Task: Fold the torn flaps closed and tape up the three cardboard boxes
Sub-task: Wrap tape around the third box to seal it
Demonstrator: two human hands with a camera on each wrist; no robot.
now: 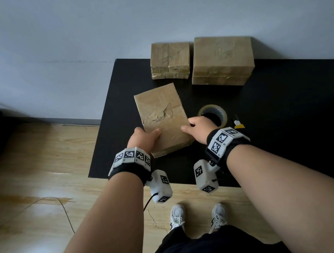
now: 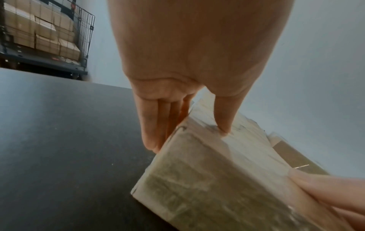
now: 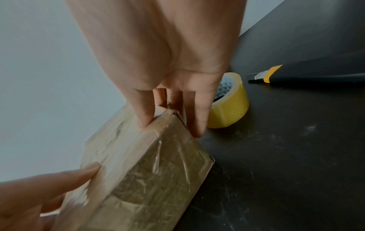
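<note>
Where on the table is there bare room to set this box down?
Bare patches: left of the held box, out to the table edge, and the right side beyond the knife. Crowded: the back, with two boxes, and around the tape roll by the right hand.

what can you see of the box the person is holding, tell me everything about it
The held box is a flat brown cardboard carton wrapped in glossy clear tape, wrinkled and creased on top. It lies on the black table nearest the person, at a slight angle. The left hand grips its near left corner, thumb on top and fingers down the side; the right hand grips the near right corner the same way. Its flaps look closed.
</note>
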